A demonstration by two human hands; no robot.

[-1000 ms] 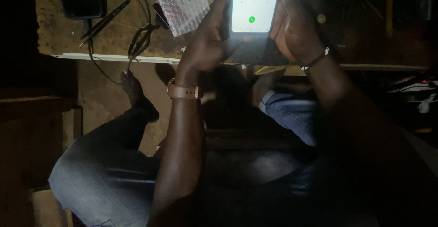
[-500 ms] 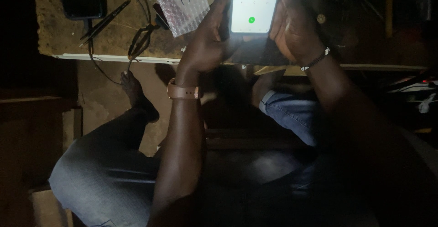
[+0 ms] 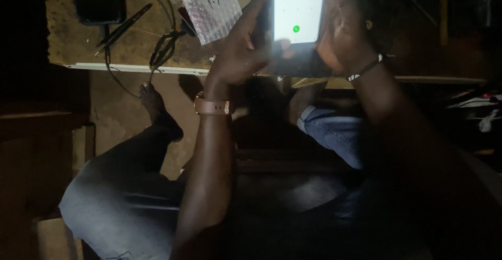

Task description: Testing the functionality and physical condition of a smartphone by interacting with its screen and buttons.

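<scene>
At the far left of the counter (image 3: 73, 45) lies a dark flat device (image 3: 98, 0), with a cable (image 3: 109, 64) running from its lower end over the counter's edge. Just beside it a thin dark pen-like tool (image 3: 123, 29) lies slantwise, and next to that a loop of dark wire (image 3: 163, 51). Further right a bubble-wrap pouch (image 3: 208, 6) with handwriting on it rests on the counter, its lower corner near the left hand.

The left hand (image 3: 238, 56), wearing a brown watch (image 3: 212, 105) at the wrist, has its grip closed around the left edge of a phone (image 3: 297, 14); its thumb lies across the phone's lower part. The phone is held upright above the counter's front edge, between both hands, its screen lit white with a small green round button.

The right hand (image 3: 342, 35), with a beaded bracelet (image 3: 364, 67) at the wrist, grips the phone's right edge, fingers curled behind it.

Below, the person's knees in blue jeans (image 3: 334, 134) show in the dark, with a bare foot (image 3: 157, 108) on the floor at left.
</scene>
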